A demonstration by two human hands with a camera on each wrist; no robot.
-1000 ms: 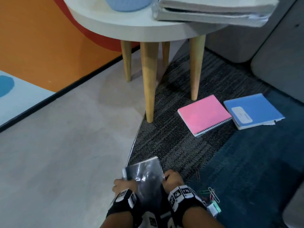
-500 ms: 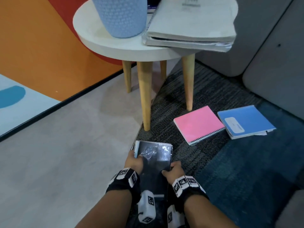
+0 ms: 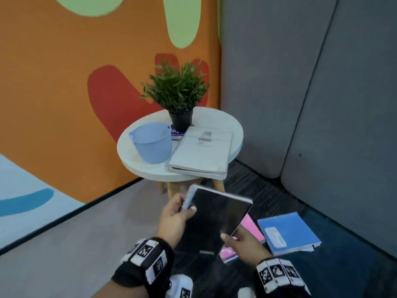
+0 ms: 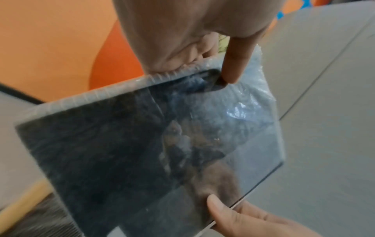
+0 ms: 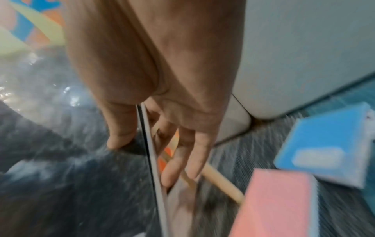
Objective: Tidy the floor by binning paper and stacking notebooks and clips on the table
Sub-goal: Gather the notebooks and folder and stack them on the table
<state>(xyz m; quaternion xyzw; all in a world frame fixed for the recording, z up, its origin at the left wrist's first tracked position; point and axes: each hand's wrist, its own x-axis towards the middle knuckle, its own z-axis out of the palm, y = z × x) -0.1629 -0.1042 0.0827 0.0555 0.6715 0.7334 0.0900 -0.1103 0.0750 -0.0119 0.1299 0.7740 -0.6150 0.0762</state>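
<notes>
Black and plastic-wrapped, the spiral notebook (image 3: 212, 218) has come up off the floor, the left hand (image 3: 175, 218) pinching its spiral edge, the right hand (image 3: 242, 241) its opposite edge. It now hovers below the tabletop (image 3: 217, 119)'s near edge, by the grey stack (image 3: 199, 153), ready for stacking; pink notebook (image 3: 250, 227) and blue notebook (image 3: 287, 231) remain on the floor.

My right hand (image 5: 154, 99) holds the thin edge of a black notebook (image 5: 67, 184), with my thumb on its shiny dark cover and my fingers (image 5: 182, 162) on the other side. Down on the gray carpet (image 5: 253, 154) lie a pink notebook (image 5: 278, 203) and a blue notebook (image 5: 326, 144), close to each other. A wooden leg (image 5: 221, 184) shows behind my fingers, and everything looks blurry.
</notes>
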